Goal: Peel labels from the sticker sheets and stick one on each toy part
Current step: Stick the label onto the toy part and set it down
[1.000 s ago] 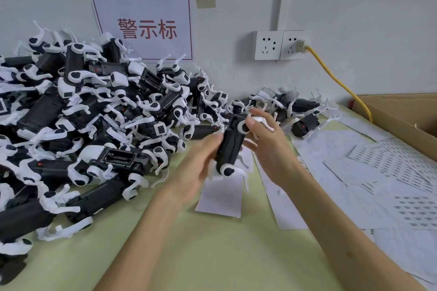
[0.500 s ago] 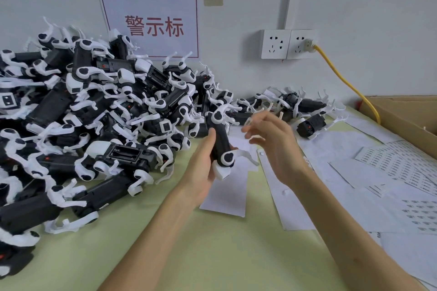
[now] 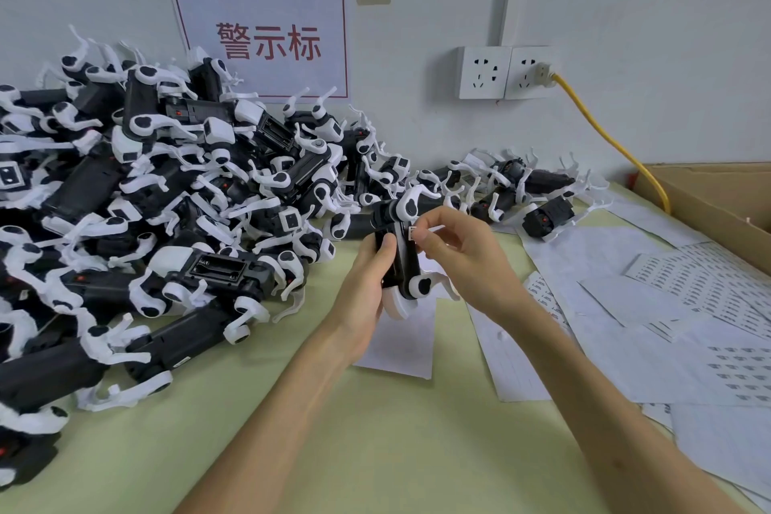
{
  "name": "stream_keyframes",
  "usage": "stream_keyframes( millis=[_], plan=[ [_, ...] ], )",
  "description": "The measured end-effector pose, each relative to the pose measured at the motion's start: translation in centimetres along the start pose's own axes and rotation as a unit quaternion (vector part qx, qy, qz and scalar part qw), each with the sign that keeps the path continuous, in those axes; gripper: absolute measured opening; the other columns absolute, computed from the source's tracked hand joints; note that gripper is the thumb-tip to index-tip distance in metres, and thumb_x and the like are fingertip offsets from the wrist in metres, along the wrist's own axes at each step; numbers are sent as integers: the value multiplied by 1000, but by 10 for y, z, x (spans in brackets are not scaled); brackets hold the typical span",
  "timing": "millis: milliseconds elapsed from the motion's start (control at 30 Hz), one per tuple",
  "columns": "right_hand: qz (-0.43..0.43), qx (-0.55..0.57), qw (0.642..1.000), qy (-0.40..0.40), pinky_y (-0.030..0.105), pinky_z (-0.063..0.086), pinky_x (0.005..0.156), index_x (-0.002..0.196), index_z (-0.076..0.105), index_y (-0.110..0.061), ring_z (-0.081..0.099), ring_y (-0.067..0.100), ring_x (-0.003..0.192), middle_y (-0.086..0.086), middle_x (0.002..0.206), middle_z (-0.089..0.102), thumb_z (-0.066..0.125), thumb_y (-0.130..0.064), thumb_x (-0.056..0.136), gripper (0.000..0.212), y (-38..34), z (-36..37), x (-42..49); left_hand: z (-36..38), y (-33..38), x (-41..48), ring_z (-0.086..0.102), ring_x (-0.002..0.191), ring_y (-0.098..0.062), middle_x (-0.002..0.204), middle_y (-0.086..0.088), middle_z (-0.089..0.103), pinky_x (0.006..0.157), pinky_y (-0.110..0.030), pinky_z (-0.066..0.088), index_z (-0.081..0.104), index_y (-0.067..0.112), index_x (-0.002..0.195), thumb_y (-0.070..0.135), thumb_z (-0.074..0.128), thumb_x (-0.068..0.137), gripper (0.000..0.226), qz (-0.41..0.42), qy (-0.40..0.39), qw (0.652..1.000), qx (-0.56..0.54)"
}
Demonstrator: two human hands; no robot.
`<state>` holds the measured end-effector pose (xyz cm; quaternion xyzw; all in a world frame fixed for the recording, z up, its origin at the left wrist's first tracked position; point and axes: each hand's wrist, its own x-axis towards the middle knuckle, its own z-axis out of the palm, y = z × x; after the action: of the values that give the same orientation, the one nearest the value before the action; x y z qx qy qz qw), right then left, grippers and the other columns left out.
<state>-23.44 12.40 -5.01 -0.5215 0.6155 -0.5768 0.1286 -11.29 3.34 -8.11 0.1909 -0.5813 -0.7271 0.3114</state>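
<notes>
Black toy part [image 3: 399, 259] is gripped upright in the left hand [image 3: 363, 296], while the right hand [image 3: 459, 259] pinches a small label [image 3: 413, 233] at its side.

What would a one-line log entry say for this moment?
left hand: grips toy robot dog | right hand: pinches label at the toy's side | sticker sheets: lying to the right

The pale green table top [image 3: 375, 451] carries a large heap of black-and-white plastic toy parts [image 3: 167, 221] on its left side, reaching the rear wall. A smaller group of the same parts [image 3: 542, 213] lies at rear centre. Overlapping white paper sticker sheets [image 3: 688, 305] cover the right side; one single white sheet [image 3: 400, 351] lies near the centre. A brown cardboard box [image 3: 709, 196] sits at right rear
</notes>
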Motion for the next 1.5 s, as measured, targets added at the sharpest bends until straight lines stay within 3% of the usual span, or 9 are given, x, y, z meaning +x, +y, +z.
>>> stream_keyframes(
  millis=[200, 367, 733, 833, 1033, 1167, 1267, 1367, 1500],
  plan=[
    [4, -24, 1000, 7, 23, 52, 74, 93, 67, -7, 65, 9, 78, -5, 81, 69, 63, -14, 100, 11, -2, -1, 1, 2, 1, -2, 64, 114, -10, 113, 9, 72, 114, -42, 43, 56, 18, 131, 36, 41, 110, 32, 18, 14, 999, 39],
    [7, -25, 1000, 11, 35, 53, 80, 93, 67, -4, 68, 22, 83, 2, 82, 70, 63, -13, 99, 11, -4, -2, 1, 1, -2, -2, 61, 122, -8, 124, 11, 70, 115, -40, 41, 54, 25, 134, 38, 41, 110, 30, 31, 19, 996, 75],
    [13, -28, 999, 16, 49, 55, 85, 93, 67, -6, 69, 27, 86, 8, 86, 72, 64, -13, 99, 10, -2, -2, 1, 0, -6, -1, 61, 107, 13, 110, 30, 70, 78, -3, 45, 51, 34, 132, 35, 40, 111, 24, 53, 14, 993, 104],
    [14, -28, 999, 17, 51, 56, 83, 93, 67, -6, 69, 28, 85, 9, 86, 73, 64, -13, 99, 10, -1, -2, 1, 0, -6, -2, 61, 105, 15, 108, 32, 69, 77, -1, 43, 50, 32, 133, 33, 40, 111, 24, 60, 11, 992, 109],
    [38, 9, 999, 29, 37, 59, 80, 84, 67, -7, 73, 21, 82, 6, 85, 75, 71, -13, 94, 13, 4, -1, 3, 0, -7, -3, 60, 107, 13, 118, 18, 65, 86, -7, 44, 47, 19, 135, 27, 40, 111, 27, 90, 15, 987, 135],
    [106, 111, 988, 28, 28, 58, 77, 70, 58, -9, 76, 22, 82, 16, 84, 76, 80, -21, 86, 30, 5, -4, 3, 1, -4, -5, 61, 120, 1, 125, 14, 69, 97, -16, 47, 50, 23, 137, 29, 40, 111, 28, 80, 8, 991, 104],
    [136, 183, 974, -2, 28, 56, 77, 79, 61, -7, 69, 18, 74, 8, 74, 68, 79, -22, 86, 25, 5, -7, 4, 4, -1, -5, 66, 119, -15, 122, 2, 73, 101, -31, 51, 57, 18, 134, 30, 40, 110, 31, 49, -5, 998, 35],
    [118, 223, 967, -39, 24, 52, 70, 92, 64, -7, 58, 16, 68, 3, 75, 59, 73, -20, 92, 16, 4, -6, 3, 5, 2, -7, 70, 109, -15, 114, -2, 74, 86, -24, 55, 60, 14, 132, 37, 44, 105, 39, 33, -20, 999, -15],
    [98, 198, 975, -30, 24, 50, 64, 88, 62, -7, 54, 15, 61, 0, 74, 58, 76, -31, 90, 28, 2, -3, 2, 6, 3, -9, 66, 123, -19, 130, -6, 70, 99, -29, 53, 55, 15, 142, 46, 48, 94, 58, 29, -44, 999, -12]
  ],
)
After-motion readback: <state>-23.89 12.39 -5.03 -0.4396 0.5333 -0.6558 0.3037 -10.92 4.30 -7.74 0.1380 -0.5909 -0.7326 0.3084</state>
